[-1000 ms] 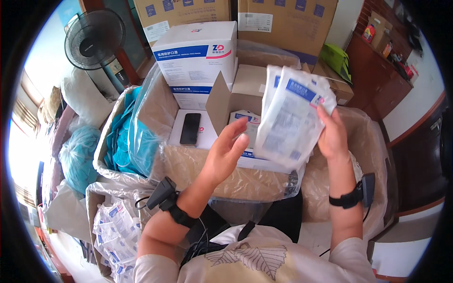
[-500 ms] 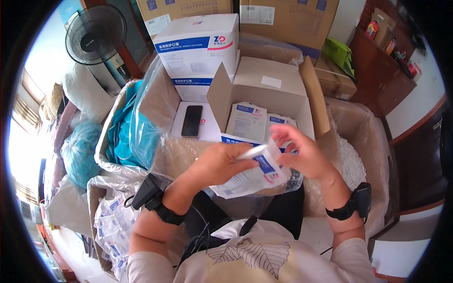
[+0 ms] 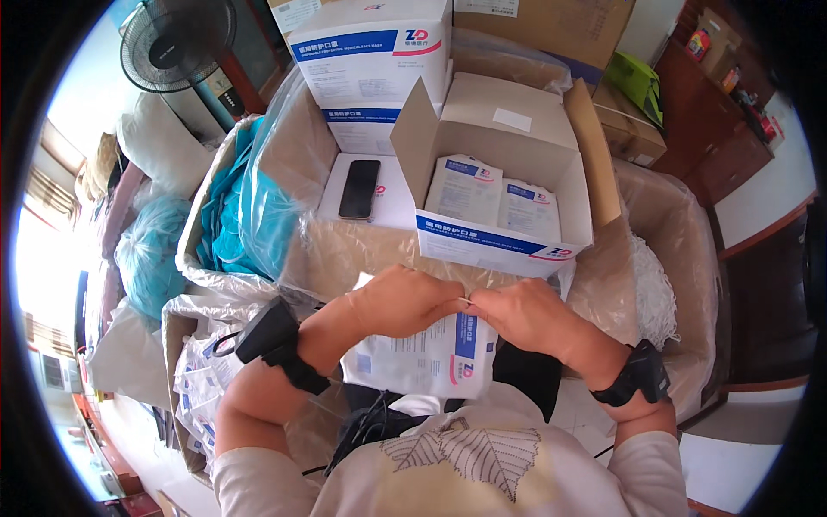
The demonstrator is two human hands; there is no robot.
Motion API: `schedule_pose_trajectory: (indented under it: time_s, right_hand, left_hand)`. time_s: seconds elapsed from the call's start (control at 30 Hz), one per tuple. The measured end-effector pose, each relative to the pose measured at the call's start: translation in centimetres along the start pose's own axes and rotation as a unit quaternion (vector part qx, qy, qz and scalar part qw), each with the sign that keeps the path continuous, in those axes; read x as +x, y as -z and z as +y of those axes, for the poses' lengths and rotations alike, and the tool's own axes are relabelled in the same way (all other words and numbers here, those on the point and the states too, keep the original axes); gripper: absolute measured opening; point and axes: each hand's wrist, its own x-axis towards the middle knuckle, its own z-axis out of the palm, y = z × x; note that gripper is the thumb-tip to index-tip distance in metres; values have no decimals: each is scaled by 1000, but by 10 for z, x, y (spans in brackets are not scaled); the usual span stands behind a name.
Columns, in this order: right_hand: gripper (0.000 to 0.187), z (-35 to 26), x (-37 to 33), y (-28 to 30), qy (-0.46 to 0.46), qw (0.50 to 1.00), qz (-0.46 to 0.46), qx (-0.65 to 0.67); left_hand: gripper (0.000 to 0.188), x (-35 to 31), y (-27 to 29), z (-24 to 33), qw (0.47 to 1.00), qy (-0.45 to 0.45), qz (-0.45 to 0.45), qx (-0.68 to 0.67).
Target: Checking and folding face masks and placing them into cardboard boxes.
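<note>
Compared with half a second ago, the white packet [image 3: 413, 360] is nearer, on the near side of the open box [image 3: 495, 243], and the left hand [image 3: 401, 302] and right hand [image 3: 527, 315] meet, pinching its far edge, so both are occupied with it.

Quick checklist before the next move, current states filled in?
1. Left grip on white packet: ok, at its upper edge.
2. Right grip on same edge: ok, beside the left.
3. Only one packet held: cannot tell.
4. Packet's upper edge unobstructed: not ok, fingers cover part.
5. Open box uncovered: ok, packets visible inside.
6. Phone outside that box: ok.
</note>
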Motion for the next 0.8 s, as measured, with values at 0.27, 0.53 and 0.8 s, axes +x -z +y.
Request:
schedule_pose_trajectory:
  time_s: [0.27, 0.53, 0.8]
  right_hand:
    - [12, -7, 5, -24, 154, 971, 176, -48]
    - [15, -33, -11, -16, 207, 956, 206, -25]
    - [34, -16, -7, 0, 58, 980, 162, 102]
  left_hand:
    - [32, -6, -47, -59, 914, 127, 202, -328]
    - [31, -19, -4, -97, 880, 194, 417, -117]
    - [11, -20, 9, -47, 921, -8, 379, 90]
